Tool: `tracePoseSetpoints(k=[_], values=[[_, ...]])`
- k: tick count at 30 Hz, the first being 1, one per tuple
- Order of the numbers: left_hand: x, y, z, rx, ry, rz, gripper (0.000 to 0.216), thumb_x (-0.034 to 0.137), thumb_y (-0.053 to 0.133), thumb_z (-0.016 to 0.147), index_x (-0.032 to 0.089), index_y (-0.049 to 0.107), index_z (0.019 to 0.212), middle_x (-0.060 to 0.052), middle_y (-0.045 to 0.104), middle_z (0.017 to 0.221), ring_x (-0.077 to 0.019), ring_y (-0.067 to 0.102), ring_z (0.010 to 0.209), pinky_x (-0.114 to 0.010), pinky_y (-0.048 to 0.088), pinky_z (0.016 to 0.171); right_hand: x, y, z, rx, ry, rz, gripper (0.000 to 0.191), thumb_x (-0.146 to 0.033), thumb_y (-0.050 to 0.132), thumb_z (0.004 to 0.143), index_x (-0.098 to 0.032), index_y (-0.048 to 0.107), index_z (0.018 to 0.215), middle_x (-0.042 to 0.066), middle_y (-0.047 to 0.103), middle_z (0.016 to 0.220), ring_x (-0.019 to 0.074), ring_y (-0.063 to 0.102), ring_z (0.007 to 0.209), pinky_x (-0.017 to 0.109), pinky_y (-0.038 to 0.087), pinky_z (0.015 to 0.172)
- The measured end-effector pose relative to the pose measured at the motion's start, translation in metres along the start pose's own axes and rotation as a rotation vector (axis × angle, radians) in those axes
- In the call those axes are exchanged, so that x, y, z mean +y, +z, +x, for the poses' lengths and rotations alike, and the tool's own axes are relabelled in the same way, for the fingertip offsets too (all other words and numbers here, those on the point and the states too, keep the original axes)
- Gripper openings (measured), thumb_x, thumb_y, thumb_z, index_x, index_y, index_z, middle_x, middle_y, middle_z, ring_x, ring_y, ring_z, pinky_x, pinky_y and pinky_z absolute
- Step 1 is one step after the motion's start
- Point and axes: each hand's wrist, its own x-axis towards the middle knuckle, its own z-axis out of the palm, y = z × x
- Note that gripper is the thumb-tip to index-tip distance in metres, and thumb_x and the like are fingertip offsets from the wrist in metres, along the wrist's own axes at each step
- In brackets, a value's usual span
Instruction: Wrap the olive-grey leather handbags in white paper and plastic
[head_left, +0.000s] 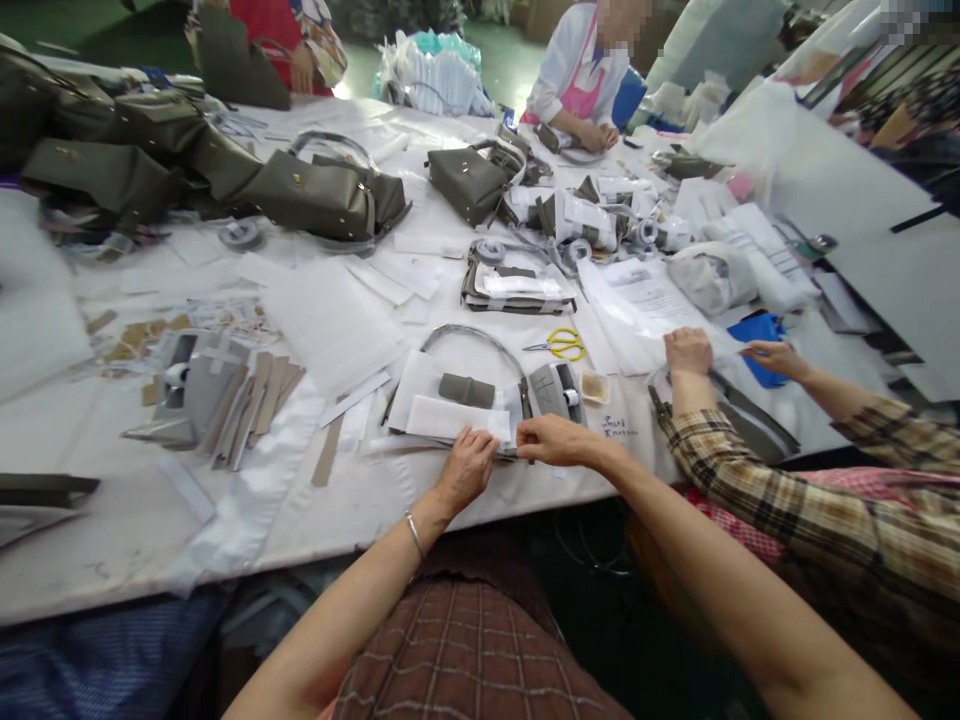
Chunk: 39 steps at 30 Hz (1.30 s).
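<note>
A flat bag piece [469, 390] wrapped in white foam sheet, with a curved grey handle, lies near the table's front edge. My left hand [466, 468] rests on its near edge, fingers curled and pressing the white foam wrap [450, 418]. My right hand [553, 440] pinches the same wrap's right end, fingers closed, just below a grey hardware part [551, 388]. A silver bracelet sits on my left wrist.
Yellow scissors [562, 344] lie beyond my right hand. Finished grey handbags [322, 190] stand at the back left. Strips and card pieces [225, 400] lie left. A person in a plaid sleeve [750, 480] works close on my right; another person [581, 80] sits across the white table [112, 520].
</note>
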Motion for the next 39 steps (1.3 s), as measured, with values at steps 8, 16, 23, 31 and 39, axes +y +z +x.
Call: tracePoseSetpoints(k=[8, 16, 23, 31, 39], values=[[-0.003, 0.004, -0.002, 0.016, 0.017, 0.001, 0.044, 0.008, 0.047, 0.085, 0.018, 0.052, 0.128, -0.01, 0.06, 0.119, -0.0251, 0.052, 0.121, -0.051, 0.034, 0.115, -0.011, 0.0, 0.102, -0.167, -0.062, -0.554, 0.009, -0.021, 0.077, 0.058, -0.021, 0.071, 0.065, 0.005, 0.069, 0.065, 0.0199, 0.066, 0.069, 0.027, 0.045, 0.064], [-0.002, 0.005, -0.002, 0.034, 0.004, -0.041, 0.042, 0.009, 0.046, 0.085, 0.016, 0.055, 0.125, -0.012, 0.063, 0.115, -0.0263, 0.052, 0.121, -0.053, 0.035, 0.115, -0.004, 0.019, 0.141, -0.199, -0.206, -0.682, 0.02, -0.017, 0.084, 0.051, -0.021, 0.064, 0.053, 0.005, 0.07, 0.062, 0.0228, 0.069, 0.077, 0.03, 0.047, 0.073], [-0.001, 0.006, -0.001, 0.026, -0.014, -0.024, 0.041, 0.009, 0.044, 0.086, 0.017, 0.055, 0.125, -0.013, 0.062, 0.117, -0.0265, 0.053, 0.12, -0.054, 0.035, 0.114, -0.002, 0.014, 0.132, -0.167, -0.406, -0.736, 0.015, -0.02, 0.082, 0.065, -0.019, 0.067, 0.066, 0.008, 0.073, 0.082, 0.0241, 0.062, 0.092, 0.036, 0.037, 0.091], [0.0, 0.003, -0.001, 0.02, -0.013, 0.029, 0.04, 0.008, 0.048, 0.086, 0.018, 0.055, 0.124, -0.01, 0.062, 0.114, -0.0239, 0.054, 0.117, -0.049, 0.033, 0.115, 0.018, -0.012, 0.106, 0.214, -0.312, -0.828, 0.024, -0.02, 0.064, 0.084, -0.016, 0.063, 0.107, 0.014, 0.063, 0.111, 0.0281, 0.052, 0.105, 0.04, 0.033, 0.092], [-0.001, 0.005, 0.003, 0.01, 0.002, 0.158, 0.029, 0.012, 0.047, 0.092, 0.023, 0.056, 0.117, -0.006, 0.062, 0.103, -0.0219, 0.058, 0.103, -0.046, 0.039, 0.108, 0.057, 0.023, 0.067, 0.392, 0.158, -0.012, 0.023, -0.017, 0.058, 0.083, -0.021, 0.069, 0.102, 0.004, 0.071, 0.096, 0.0198, 0.064, 0.091, 0.029, 0.045, 0.085]])
